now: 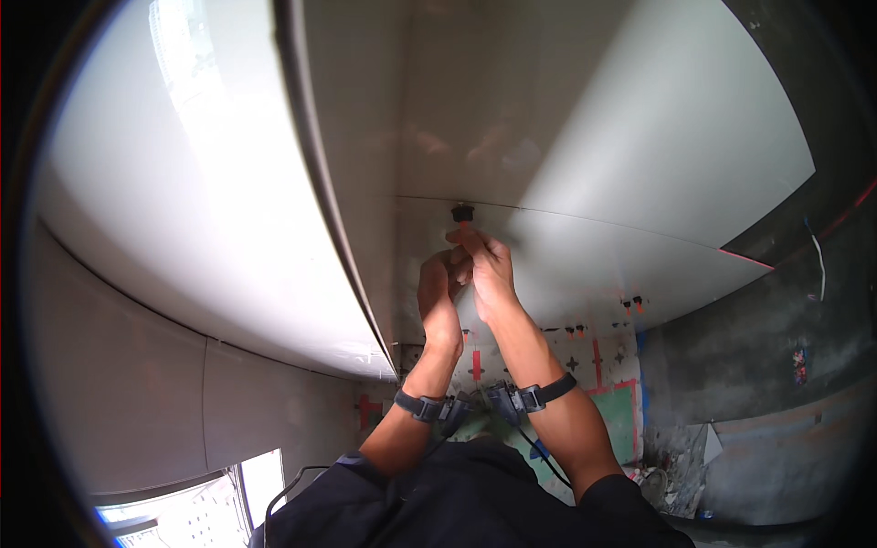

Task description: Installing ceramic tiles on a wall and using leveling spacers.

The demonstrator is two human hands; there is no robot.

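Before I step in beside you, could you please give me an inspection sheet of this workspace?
Surface: glossy pale wall panels, meeting at a thin seam.
Job's things: a black and orange clip at the seam; more small clips lower down.
Clutter: a jumble of loose material at lower right, too blurred to identify.
Hands: right hand has its fingertips at the clip; left hand is close beside it, its grip unclear.
Cables: a black cable by the right forearm; a white wire at far right.
Surroundings: dark grey wall right, bright window lower left.
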